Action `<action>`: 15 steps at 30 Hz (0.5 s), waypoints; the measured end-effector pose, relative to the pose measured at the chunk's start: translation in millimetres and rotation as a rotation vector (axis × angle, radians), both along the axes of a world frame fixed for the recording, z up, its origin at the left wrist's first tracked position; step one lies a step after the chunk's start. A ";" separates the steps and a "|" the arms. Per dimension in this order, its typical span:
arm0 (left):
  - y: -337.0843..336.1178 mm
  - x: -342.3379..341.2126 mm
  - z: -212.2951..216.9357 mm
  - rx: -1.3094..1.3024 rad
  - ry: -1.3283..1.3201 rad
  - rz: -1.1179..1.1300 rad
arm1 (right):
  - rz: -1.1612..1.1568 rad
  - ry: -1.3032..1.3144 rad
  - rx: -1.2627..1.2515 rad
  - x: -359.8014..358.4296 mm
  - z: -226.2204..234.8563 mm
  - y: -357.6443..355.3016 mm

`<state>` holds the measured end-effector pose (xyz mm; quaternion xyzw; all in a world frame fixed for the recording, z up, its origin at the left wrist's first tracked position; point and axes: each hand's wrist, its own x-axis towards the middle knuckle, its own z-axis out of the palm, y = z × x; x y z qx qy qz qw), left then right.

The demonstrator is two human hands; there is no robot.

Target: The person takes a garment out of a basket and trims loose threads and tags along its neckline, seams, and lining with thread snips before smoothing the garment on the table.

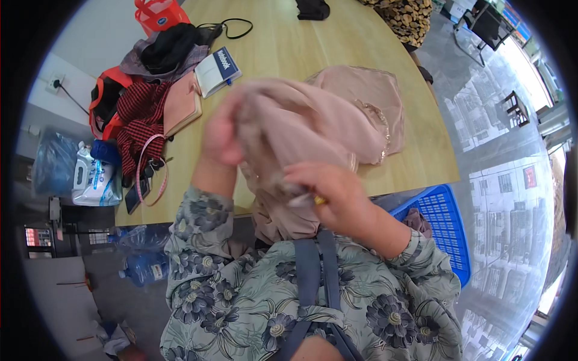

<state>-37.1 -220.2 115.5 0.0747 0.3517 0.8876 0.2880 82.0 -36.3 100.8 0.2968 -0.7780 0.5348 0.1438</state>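
A dark phone (132, 202) lies at nine o'clock on the table (415, 162), and a pink notebook (180, 107) at ten. The left hand (221, 135), blurred at ten o'clock, grips the pink cloth (295, 111) — raised and bunched at twelve. Just off centre at three o'clock, the right hand (332, 185) closes around a small yellow-tipped item (320, 200), too blurred to name — its fingers against the cloth. A blue basket (460, 240) stands toward four o'clock.

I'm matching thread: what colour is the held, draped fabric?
Dusty pink fabric, clearest in the head view.
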 end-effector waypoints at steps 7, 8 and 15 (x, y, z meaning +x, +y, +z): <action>-106.4 -7.0 -25.8 0.303 0.090 0.137 | -0.289 -0.096 0.106 -51.5 -68.6 25.5; -120.4 -3.0 -32.8 0.254 0.067 0.211 | -0.349 -0.036 0.147 -59.0 -79.1 27.5; -139.8 25.8 -38.7 0.126 -0.002 0.313 | -0.281 -0.288 0.091 -78.9 -86.1 9.7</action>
